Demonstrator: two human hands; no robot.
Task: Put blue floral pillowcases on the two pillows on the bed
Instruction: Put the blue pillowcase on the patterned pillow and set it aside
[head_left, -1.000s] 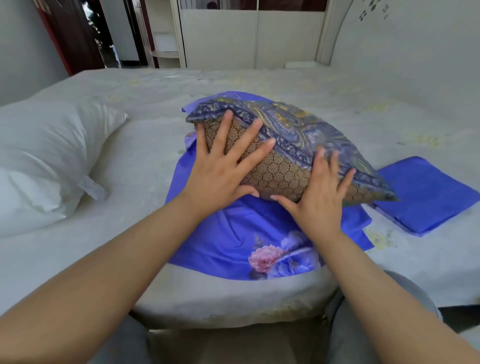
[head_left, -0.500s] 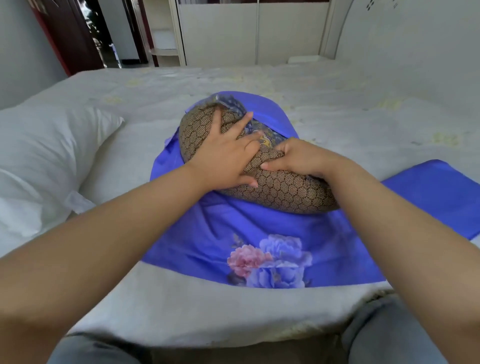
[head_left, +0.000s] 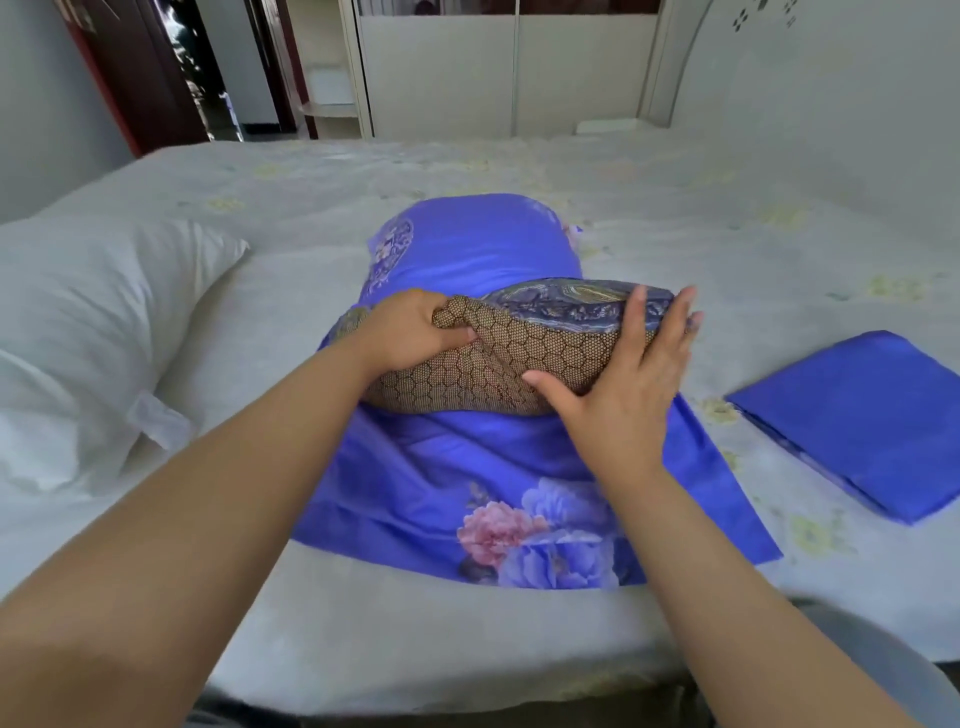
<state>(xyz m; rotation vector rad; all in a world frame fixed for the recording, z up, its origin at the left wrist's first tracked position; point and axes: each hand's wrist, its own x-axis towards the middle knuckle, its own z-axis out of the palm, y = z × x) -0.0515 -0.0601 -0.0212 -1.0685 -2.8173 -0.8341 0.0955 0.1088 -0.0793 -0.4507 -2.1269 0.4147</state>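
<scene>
A patterned pillow (head_left: 524, 358), brown honeycomb below and blue paisley on top, lies on the bed with its far half inside a blue floral pillowcase (head_left: 467, 249). The case's open near end spreads flat toward me, showing pink and blue flowers (head_left: 530, 535). My left hand (head_left: 410, 327) grips a fold of the pillow's brown fabric at its near left corner. Straight-fingered, my right hand (head_left: 628, 384) presses flat against the pillow's near right end. A white bare pillow (head_left: 88, 322) lies at the left. A second blue pillowcase (head_left: 862, 410), folded, lies at the right.
The bed (head_left: 519, 176) has a pale sheet with faint yellow flowers. Its near edge (head_left: 415, 670) runs just in front of my knees. A white headboard (head_left: 831, 78) rises at the right, wardrobe doors (head_left: 493, 67) stand behind, and a doorway (head_left: 208, 73) opens at the back left.
The pillow's far half has gone into the blue case. My left hand went from lying flat to gripping the brown fabric, and my right hand shifted to the pillow's right end, fingers straight.
</scene>
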